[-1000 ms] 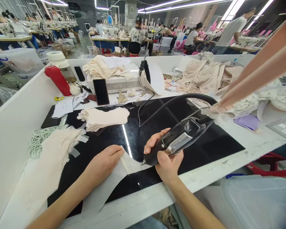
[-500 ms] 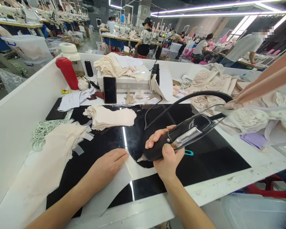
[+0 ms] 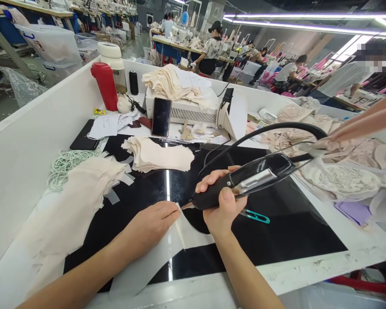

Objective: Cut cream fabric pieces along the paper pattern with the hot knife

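Note:
My right hand (image 3: 220,201) is wrapped round a black corded hand tool (image 3: 244,180); its metal tip touches the upper edge of a pale, thin fabric piece (image 3: 167,249). My left hand (image 3: 151,225) lies flat on that piece, fingers stretched out, pressing it onto the glossy black work surface (image 3: 276,240). The tool's thick black cable (image 3: 276,128) arches up and to the right. Small teal thread snips (image 3: 255,216) lie on the black surface just right of my right hand.
A stack of cream cut pieces (image 3: 157,156) lies behind my hands, and cream fabric (image 3: 73,206) sits to the left beside coiled white cord (image 3: 64,165). At the back stand a white machine (image 3: 186,111), a phone (image 3: 161,116) and a red bottle (image 3: 105,88). Lace garments (image 3: 341,163) lie right. White walls (image 3: 25,141) edge the bench.
The tool tip has travelled left along the fabric edge towards my left fingertips. The camera has shifted, so the teal snips have come fully into view beside my right hand.

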`<state>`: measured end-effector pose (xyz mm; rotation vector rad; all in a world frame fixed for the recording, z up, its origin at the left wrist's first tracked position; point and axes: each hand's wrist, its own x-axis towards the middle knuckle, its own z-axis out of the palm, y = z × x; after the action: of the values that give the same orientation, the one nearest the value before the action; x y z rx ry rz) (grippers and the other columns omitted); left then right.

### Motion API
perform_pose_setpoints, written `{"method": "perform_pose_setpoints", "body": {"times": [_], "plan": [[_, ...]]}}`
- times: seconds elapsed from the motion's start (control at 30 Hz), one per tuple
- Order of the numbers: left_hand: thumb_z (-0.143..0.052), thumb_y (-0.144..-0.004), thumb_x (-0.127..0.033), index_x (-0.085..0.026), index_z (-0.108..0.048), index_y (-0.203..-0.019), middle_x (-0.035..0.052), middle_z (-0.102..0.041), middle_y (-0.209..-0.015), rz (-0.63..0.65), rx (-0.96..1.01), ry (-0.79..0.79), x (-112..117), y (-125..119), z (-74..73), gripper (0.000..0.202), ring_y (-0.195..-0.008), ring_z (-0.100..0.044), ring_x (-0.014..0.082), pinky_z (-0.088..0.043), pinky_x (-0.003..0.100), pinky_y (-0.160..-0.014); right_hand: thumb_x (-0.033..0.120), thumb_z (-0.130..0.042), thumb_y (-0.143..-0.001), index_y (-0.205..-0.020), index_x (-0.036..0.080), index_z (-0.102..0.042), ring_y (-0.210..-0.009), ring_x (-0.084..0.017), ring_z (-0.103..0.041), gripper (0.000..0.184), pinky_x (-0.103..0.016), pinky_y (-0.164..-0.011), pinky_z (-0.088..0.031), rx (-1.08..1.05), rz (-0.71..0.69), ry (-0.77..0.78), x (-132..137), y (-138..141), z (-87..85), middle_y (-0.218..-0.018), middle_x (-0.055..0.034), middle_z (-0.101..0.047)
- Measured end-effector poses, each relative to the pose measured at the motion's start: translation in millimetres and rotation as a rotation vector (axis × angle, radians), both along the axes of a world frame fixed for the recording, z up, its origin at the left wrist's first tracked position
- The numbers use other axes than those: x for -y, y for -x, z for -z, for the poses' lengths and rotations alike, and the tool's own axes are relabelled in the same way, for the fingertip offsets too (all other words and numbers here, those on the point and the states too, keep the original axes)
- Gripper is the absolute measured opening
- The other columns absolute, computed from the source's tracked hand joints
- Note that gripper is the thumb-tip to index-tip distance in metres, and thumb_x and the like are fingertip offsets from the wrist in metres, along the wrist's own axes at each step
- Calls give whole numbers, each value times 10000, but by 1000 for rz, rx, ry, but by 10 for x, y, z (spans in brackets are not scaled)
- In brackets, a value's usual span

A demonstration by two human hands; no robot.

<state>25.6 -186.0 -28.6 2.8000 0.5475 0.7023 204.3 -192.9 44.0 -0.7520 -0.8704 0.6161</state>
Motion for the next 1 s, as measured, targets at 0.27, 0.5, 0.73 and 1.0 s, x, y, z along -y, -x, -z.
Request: {"method": "perform_pose_setpoints", "body": {"times": [0.27,0.5,0.73,1.0], "plan": [[-453,-995,-17,-68,-623,-1281,142,-687,-1239,3,-12,-16,4,-3,40,337,-1209,-659,265,-578,422,-1087,435,-781,-815,-1098,286,-509,-565,-127,-598,420,-295,-529,-537,-3,6,-12,-39,8,29,-783,60,-604],[-444,-1024,-50,-86,-616,-1274,136,-682,-1252,7,-17,-10,11,3,36,306,-1225,-653,265,-575,426,-1091,422,-791,-825,-1109,283,-529,-579,-125,-609,410,-290,-547,-537,3,-11,-36,-22,18,53,-800,58,-623],[-439,-1010,-42,-93,-603,-1280,137,-673,-1254,-2,-33,-35,7,16,59,320,-1210,-651,272,-593,434,-1055,364,-755,-871,-1123,285,-526,-586,-124,-620,350,-296,-563,-551,19,-13,-28,18,7,52,-815,53,-642],[-440,-1022,-50,-114,-621,-1261,116,-687,-1205,15,-10,-17,-7,4,32,306,-1191,-656,253,-586,431,-1060,368,-774,-858,-1123,274,-556,-582,-120,-623,355,-280,-542,-555,4,-14,-72,139,-40,42,-802,58,-636]]}}
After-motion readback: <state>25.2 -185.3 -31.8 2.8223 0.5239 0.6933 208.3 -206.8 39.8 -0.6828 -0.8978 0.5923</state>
